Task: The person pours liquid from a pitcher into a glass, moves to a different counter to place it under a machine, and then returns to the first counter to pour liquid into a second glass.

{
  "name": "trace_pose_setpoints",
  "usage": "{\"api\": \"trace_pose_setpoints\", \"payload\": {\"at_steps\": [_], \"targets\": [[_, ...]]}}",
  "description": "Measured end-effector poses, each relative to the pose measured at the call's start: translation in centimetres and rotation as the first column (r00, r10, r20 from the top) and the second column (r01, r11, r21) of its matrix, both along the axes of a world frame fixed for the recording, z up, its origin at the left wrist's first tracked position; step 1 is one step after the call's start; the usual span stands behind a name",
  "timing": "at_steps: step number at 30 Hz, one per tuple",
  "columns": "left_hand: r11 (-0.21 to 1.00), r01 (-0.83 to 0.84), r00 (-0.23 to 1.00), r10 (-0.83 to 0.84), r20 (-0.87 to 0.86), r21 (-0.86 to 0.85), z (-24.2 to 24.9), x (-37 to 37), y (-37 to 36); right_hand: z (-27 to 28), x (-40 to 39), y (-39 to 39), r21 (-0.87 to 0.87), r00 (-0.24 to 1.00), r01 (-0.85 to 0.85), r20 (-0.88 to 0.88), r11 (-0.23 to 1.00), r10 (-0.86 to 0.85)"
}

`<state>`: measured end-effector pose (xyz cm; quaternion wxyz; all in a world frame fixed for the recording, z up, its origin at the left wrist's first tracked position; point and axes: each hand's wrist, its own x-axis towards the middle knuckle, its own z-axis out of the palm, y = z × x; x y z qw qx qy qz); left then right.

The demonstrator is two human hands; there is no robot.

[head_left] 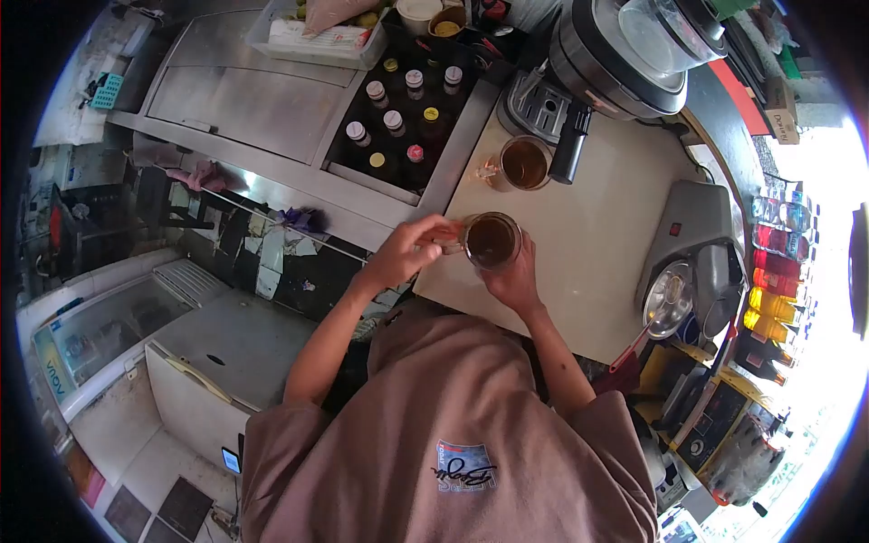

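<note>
Between my hands, at the near side of the pale counter, is a glass mug of dark brown liquid. My left hand is at its handle on the left, fingers curled round it. Against the mug's right side, my right hand wraps the glass from below, its fingers partly hidden. A second glass mug with brown liquid stands just beyond, its handle also pointing left. Close behind that mug is the coffee machine, with the black handle of a portafilter sticking out toward me.
Several capped bottles stand in a recessed well at the back left, beside a steel lid. A plastic tub sits behind them. At the right is a grey appliance with a metal bowl. Several coloured bottles line the far right.
</note>
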<state>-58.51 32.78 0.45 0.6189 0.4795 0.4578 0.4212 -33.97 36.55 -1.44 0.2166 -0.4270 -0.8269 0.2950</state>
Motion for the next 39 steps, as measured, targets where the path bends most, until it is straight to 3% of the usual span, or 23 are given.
{"api": "trace_pose_setpoints", "payload": {"at_steps": [1, 2, 3, 4, 5, 6, 7, 10, 12, 14, 16, 18, 21, 23, 26, 28, 30, 32, 34, 36, 39], "targets": [[1.000, 0.018, 0.998, -0.017, 0.052, -0.023, -0.7, -0.3, 0.3, -0.5, 0.6, 0.2, 0.000, 1.000, 0.005, 0.001, 1.000, -0.005], [1.000, 0.023, 0.998, -0.022, 0.053, -0.020, -1.3, -0.4, 0.9, -1.4, 1.3, 0.6, -0.086, 0.991, 0.024, -0.132, 0.996, -0.035], [0.997, -0.061, 0.998, 0.059, -0.037, -0.057, -1.3, -0.1, 1.7, -1.4, 1.3, 1.1, -0.173, 0.963, 0.030, -0.258, 0.984, -0.075], [0.985, -0.148, 0.982, 0.136, -0.128, -0.086, -1.3, 0.2, 2.6, -1.4, 1.3, 1.7, -0.170, 0.964, 0.034, -0.256, 0.985, -0.077], [0.986, -0.145, 0.983, 0.134, -0.125, -0.083, -1.3, 0.7, 3.6, -1.4, 1.3, 2.5, -0.314, 0.914, 0.135, -0.327, 0.940, -0.240], [0.980, -0.193, 0.953, 0.199, -0.230, 0.046, -1.1, 1.5, 4.7, -1.3, 1.1, 3.4, -0.459, 0.837, 0.213, -0.370, 0.863, -0.403], [0.958, -0.225, 0.906, 0.273, -0.324, 0.178, -1.0, 2.1, 5.6, -1.6, 1.0, 4.4, -0.457, 0.837, 0.215, -0.369, 0.863, -0.404], [0.936, -0.209, 0.895, 0.299, -0.332, 0.282, -1.9, 3.2, 8.0, -2.9, 0.3, 7.2, -0.460, 0.829, 0.280, -0.327, 0.843, -0.454], [0.956, -0.132, 0.894, 0.230, -0.385, 0.263, -1.7, 3.2, 8.5, -3.1, 0.0, 8.1, -0.273, 0.896, 0.222, -0.322, 0.936, -0.306], [0.970, -0.055, 0.886, 0.158, -0.436, 0.238, -1.8, 3.3, 8.9, -2.8, -0.2, 8.3, -0.204, 0.916, 0.254, -0.263, 0.945, -0.303], [0.937, -0.054, 0.868, 0.215, -0.447, 0.344, -2.1, 3.2, 8.9, -2.9, -0.5, 8.3, -0.136, 0.933, 0.274, -0.204, 0.952, -0.298], [0.945, -0.043, 0.883, 0.187, -0.430, 0.324, -2.4, 2.8, 9.2, -3.1, -0.6, 8.0, -0.060, 0.935, 0.294, -0.191, 0.954, -0.300], [0.956, -0.024, 0.915, 0.139, -0.379, 0.293, -2.6, 2.5, 9.5, -2.4, -0.9, 7.5, -0.129, 0.929, 0.323, -0.146, 0.938, -0.340], [0.957, -0.005, 0.932, 0.109, -0.346, 0.290, -2.8, 2.2, 9.6, -3.5, -0.1, 6.8, -0.162, 0.912, 0.318, -0.215, 0.934, -0.348], [0.955, -0.123, 0.924, 0.209, -0.319, 0.269, -3.3, 1.0, 7.2, -2.9, 1.1, 4.5, -0.172, 0.909, 0.298, -0.249, 0.939, -0.334], [0.994, -0.044, 0.881, 0.086, -0.466, 0.101, -2.7, -0.7, 4.3, -1.8, 1.6, 2.8, -0.155, 0.920, 0.297, -0.216, 0.942, -0.326], [0.992, 0.080, 0.896, -0.029, -0.444, 0.096, -0.7, -0.8, 1.6, -0.7, 1.9, 1.5, -0.185, 0.960, 0.080, -0.251, 0.979, -0.126], [0.975, 0.202, 0.895, -0.146, -0.422, 0.091, -0.2, -0.2, -0.3, 0.2, 1.3, 0.7, -0.199, 0.962, 0.090, -0.237, 0.976, -0.137], [0.979, 0.117, 0.854, -0.012, -0.521, 0.169, -1.5, 0.7, -1.5, 0.0, 0.9, 0.1, -0.214, 0.964, 0.094, -0.225, 0.972, -0.143], [0.982, 0.103, 0.850, -0.004, -0.526, 0.158, -2.3, 0.8, -1.5, -0.6, 0.9, 0.0, -0.145, 0.980, 0.104, -0.151, 0.984, -0.126], [0.979, 0.110, 0.839, 0.000, -0.543, 0.169, -2.8, 1.0, -0.7, -0.6, 0.9, -0.8, -0.179, 0.956, 0.180, -0.199, 0.967, -0.215]]}}
